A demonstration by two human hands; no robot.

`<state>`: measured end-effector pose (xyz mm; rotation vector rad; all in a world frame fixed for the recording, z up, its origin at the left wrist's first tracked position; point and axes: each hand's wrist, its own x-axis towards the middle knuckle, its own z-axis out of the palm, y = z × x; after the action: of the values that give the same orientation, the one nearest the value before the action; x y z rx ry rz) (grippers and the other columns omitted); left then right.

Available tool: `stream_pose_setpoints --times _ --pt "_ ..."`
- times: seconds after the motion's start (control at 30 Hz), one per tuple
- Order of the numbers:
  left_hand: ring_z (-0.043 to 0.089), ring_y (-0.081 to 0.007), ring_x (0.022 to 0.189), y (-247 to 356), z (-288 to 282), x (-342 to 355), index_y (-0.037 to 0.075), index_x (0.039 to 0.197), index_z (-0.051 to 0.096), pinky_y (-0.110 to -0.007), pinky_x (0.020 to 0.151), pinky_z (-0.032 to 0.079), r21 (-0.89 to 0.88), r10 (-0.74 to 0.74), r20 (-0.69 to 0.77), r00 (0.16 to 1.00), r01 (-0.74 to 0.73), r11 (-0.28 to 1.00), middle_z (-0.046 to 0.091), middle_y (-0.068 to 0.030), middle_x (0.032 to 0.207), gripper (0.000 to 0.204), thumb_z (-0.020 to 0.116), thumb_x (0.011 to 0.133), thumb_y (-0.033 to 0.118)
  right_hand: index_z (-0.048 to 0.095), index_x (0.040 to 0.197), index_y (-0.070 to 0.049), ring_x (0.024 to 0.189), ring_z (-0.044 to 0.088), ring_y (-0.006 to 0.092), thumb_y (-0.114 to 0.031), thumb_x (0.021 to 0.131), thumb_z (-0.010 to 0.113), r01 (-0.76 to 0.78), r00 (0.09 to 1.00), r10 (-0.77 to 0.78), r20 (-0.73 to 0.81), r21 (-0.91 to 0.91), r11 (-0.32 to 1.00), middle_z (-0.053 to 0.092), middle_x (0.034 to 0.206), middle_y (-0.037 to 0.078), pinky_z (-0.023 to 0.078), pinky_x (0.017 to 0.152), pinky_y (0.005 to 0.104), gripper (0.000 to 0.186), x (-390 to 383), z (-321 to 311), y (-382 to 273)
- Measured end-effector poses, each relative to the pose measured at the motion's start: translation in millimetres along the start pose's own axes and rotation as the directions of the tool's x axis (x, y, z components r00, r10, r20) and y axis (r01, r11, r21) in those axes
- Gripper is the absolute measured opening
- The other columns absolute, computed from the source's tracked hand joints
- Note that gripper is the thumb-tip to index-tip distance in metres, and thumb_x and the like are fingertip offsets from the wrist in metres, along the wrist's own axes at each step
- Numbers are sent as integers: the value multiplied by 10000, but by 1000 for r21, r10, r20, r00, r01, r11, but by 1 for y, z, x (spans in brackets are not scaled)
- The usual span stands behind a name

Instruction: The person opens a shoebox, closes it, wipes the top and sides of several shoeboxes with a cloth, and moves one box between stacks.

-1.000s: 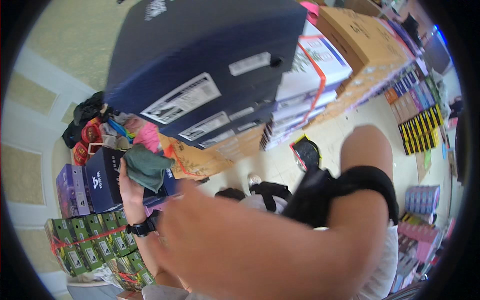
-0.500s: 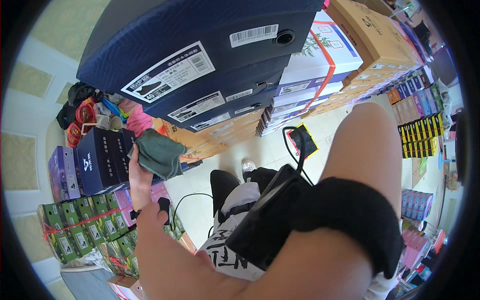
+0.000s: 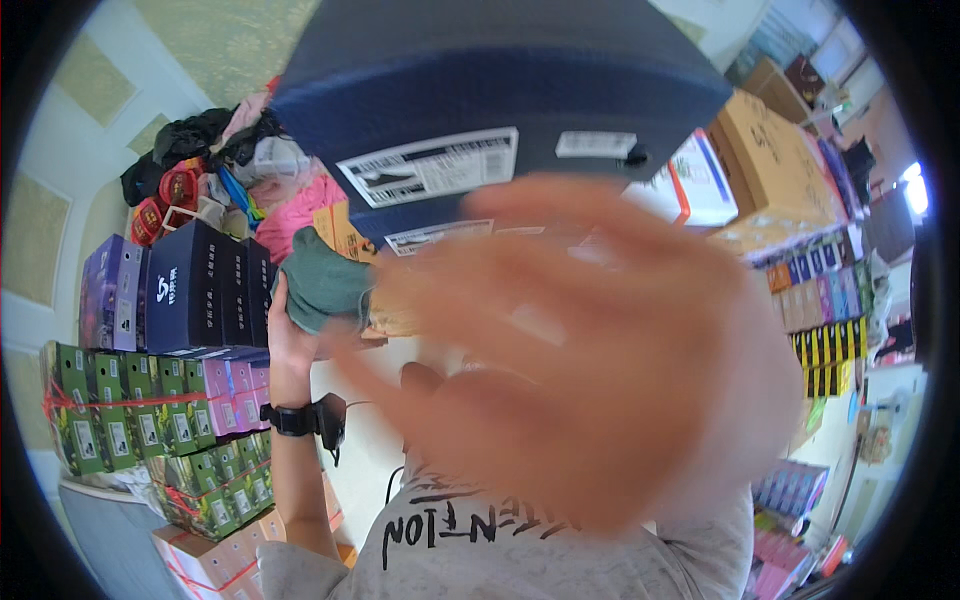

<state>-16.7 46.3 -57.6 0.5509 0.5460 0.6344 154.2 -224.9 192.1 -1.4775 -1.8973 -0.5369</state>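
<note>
A grey-green cloth is bunched in my left hand, whose fingers are closed on its left side. A black strap with a small device circles my left wrist. Large and smeared by motion, my right hand fills the middle of the view. Its thumb and fingers look spread, pointing left to the cloth; whether they touch it cannot be made out. Behind it rises a dark blue shoe box with white labels, stacked on others. My right hand hides much of the lower stack.
Dark blue boxes and red-tied green shoe boxes stand at the left. Behind them lies a heap of clothes and bags. Brown cartons rise at the back right, with stacked yellow-black boxes nearer.
My right hand has swung up from low right into the middle, near the cloth. My left hand still holds the cloth. The view has shifted, and the blue box stack now sits farther right.
</note>
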Motion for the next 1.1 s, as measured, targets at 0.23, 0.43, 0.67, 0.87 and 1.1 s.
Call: stream_pose_setpoints --times 0.23,0.43,0.67,0.87,1.1 --pt "394 -266 1228 37 57 2 40 1289 406 -420 1057 253 -365 96 321 942 29 931 429 -107 1330 462 353 951 352 610 1011 2 994 574 283 -321 906 399 -116 974 50 -220 -299 947 590 1097 153 410 866 352 400 2 -40 83" --pt "324 -264 1280 55 135 12 48 1329 363 -419 1082 183 -394 229 641 732 59 917 351 -119 1389 511 302 955 390 605 862 -43 737 582 265 -207 775 630 -202 941 66 -332 -397 895 616 821 70 445 668 337 187 7 -15 95" --pt "356 -253 1262 69 263 32 50 1302 404 -394 1074 220 -273 335 256 907 -265 925 359 -121 1382 472 302 964 362 589 781 -64 619 548 218 -238 725 672 -232 905 53 -422 -387 892 573 725 39 421 542 299 201 6 -8 103" --pt "414 -252 1216 102 317 102 10 1227 461 -383 1042 300 -202 421 416 806 -369 907 465 -134 1285 476 342 954 381 596 787 -60 649 576 238 -260 716 672 -263 905 112 -411 -332 906 597 744 52 441 557 308 225 9 -12 101" --pt "535 -186 1052 89 333 154 40 1190 498 -311 925 409 368 32 480 877 -234 900 542 -98 1176 547 386 913 498 614 827 -25 795 620 299 -303 698 661 -323 913 222 -342 -275 906 633 855 137 484 686 323 310 20 -15 93"
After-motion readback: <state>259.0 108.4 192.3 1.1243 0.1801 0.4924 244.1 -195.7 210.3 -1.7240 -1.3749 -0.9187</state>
